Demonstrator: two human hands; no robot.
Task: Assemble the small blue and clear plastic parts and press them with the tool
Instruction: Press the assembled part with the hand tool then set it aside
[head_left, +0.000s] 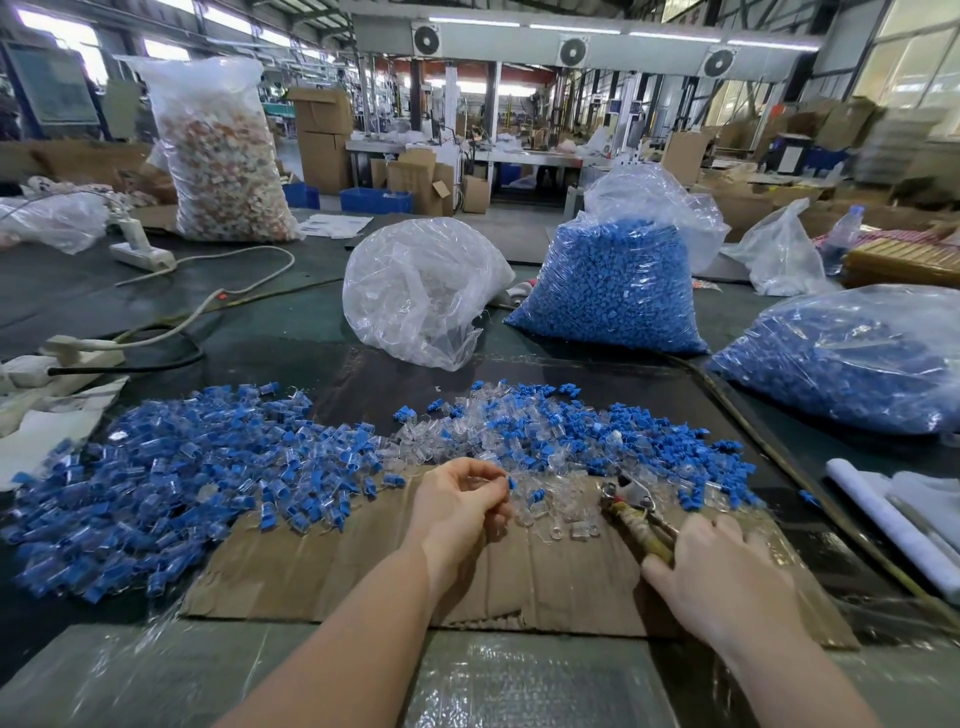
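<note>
Both forearms cut off by bottom edge. Tool handles (652, 538) partly hidden under right hand (727, 577). Piece pinched in left hand (460, 501) too small to tell. Background blurred.
</note>
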